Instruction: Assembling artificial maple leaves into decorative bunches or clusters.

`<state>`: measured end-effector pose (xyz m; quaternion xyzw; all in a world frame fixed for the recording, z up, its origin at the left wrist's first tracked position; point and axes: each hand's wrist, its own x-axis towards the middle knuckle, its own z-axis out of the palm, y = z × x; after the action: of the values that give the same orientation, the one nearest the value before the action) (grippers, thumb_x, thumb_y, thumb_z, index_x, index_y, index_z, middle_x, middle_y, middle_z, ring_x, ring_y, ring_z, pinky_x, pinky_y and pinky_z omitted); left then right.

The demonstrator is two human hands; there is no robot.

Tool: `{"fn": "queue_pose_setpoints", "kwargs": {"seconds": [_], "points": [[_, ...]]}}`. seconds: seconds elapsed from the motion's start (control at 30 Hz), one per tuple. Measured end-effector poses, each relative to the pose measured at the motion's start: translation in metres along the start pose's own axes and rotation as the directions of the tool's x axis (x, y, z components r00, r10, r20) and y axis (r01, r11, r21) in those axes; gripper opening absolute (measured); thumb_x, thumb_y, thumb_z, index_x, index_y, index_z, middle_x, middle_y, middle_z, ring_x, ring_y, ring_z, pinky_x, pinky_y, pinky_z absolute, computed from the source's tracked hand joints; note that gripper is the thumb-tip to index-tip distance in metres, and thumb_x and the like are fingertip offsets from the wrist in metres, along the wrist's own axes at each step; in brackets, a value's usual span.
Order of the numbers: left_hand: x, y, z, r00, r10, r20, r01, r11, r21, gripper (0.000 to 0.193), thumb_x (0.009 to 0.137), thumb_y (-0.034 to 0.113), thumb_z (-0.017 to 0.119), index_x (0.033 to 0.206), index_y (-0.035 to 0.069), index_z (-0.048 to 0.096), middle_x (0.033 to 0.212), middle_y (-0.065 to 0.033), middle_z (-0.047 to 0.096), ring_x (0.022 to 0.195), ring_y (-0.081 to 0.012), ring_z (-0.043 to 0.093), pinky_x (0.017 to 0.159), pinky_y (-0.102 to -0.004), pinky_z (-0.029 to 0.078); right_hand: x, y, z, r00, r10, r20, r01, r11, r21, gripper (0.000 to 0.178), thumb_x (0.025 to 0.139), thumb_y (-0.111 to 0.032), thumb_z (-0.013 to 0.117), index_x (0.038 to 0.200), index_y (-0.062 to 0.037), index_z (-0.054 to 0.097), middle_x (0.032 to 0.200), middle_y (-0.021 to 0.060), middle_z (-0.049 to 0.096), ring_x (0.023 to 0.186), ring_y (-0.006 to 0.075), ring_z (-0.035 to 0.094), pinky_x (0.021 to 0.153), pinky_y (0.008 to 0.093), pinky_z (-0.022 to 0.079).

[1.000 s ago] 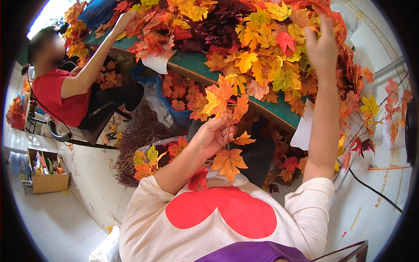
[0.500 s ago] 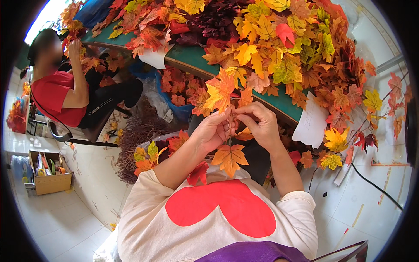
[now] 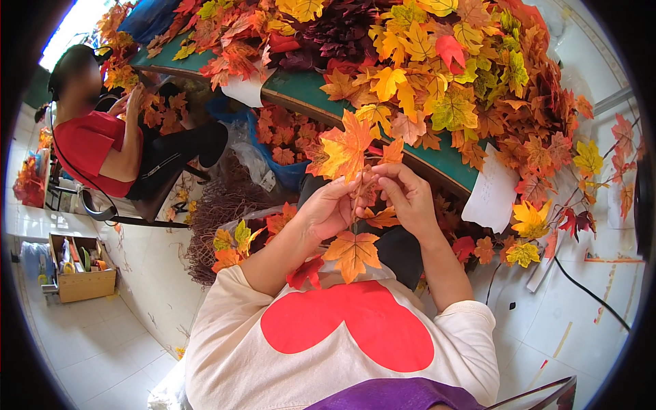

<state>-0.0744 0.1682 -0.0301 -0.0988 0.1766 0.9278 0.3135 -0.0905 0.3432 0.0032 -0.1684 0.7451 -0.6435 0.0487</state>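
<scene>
Between my hands is an artificial maple leaf branch with a thin brown stem. Its large orange-yellow leaf (image 3: 343, 147) stands beyond my fingers, and an orange leaf (image 3: 353, 254) hangs on the near side, beside a red leaf (image 3: 305, 272). My left hand (image 3: 330, 207) pinches the stem, thumb toward the top. My right hand (image 3: 408, 197) has thumb and index finger closed together at the stem, close to the left fingertips. Just what the right fingertips grip is too small to make out.
A green-topped table (image 3: 301, 89) ahead bears a heap of artificial leaves (image 3: 437, 75); paper sheets (image 3: 493, 190) hang off its edge. A blue bag of leaves (image 3: 290, 171) and bundled brown twigs (image 3: 222, 215) stand left. Farther left sit a person in red (image 3: 99, 147) and a cardboard box (image 3: 85, 281).
The hanging orange leaf has shifted slightly left and nearer to me. My right hand has moved slightly, its fingers still at the stem. The seated person's hands have lowered.
</scene>
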Motion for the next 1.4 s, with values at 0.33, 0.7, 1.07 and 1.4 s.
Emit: {"fn": "queue_pose_setpoints", "kwargs": {"seconds": [0.33,0.7,1.07,1.4], "points": [[-0.006,0.001,-0.001,0.996,-0.042,0.079,0.043,0.999,-0.009,0.017,0.089,0.022,0.051,0.098,0.009,0.058,0.075,0.003,0.048,0.063,-0.0089,0.043,0.056,-0.0221,0.039,0.022,0.002,0.007,0.992,-0.095,0.086,0.104,0.989,-0.105,0.025,0.09,-0.003,0.047,0.112,-0.0074,0.059,0.078,0.0027,0.06,0.063,0.0067,0.052,0.058,0.0197,0.044],[-0.008,0.0,-0.004,0.998,-0.057,0.037,0.058,0.998,-0.038,0.017,0.089,0.021,0.051,0.097,0.009,0.058,0.074,0.0021,0.048,0.062,-0.0092,0.043,0.055,-0.0215,0.039,0.023,0.001,0.004,0.989,-0.015,0.144,0.038,0.987,-0.157,0.033,0.089,-0.001,0.046,0.119,-0.0105,0.055,0.075,0.0022,0.062,0.065,0.0059,0.055,0.06,0.0199,0.045],[-0.005,0.0,-0.009,1.0,-0.021,-0.002,0.021,0.998,0.051,0.019,0.089,0.018,0.051,0.102,0.006,0.057,0.078,0.0015,0.051,0.069,-0.0103,0.051,0.062,-0.0244,0.045,0.022,0.004,0.006,0.989,-0.088,0.119,0.108,0.978,-0.178,0.03,0.088,-0.003,0.049,0.117,-0.0074,0.055,0.077,0.005,0.061,0.066,0.0086,0.057,0.061,0.0225,0.048],[-0.012,0.006,0.0,0.992,0.122,-0.03,-0.112,0.966,0.235,0.038,0.085,0.002,0.052,0.122,0.002,0.047,0.1,-0.0034,0.059,0.087,-0.0138,0.058,0.083,-0.0276,0.046,0.022,0.01,0.004,0.992,-0.103,0.068,0.121,0.914,-0.387,0.03,0.086,-0.004,0.051,0.116,-0.003,0.053,0.083,0.0137,0.063,0.077,0.0223,0.064,0.068,0.0297,0.048]]}}
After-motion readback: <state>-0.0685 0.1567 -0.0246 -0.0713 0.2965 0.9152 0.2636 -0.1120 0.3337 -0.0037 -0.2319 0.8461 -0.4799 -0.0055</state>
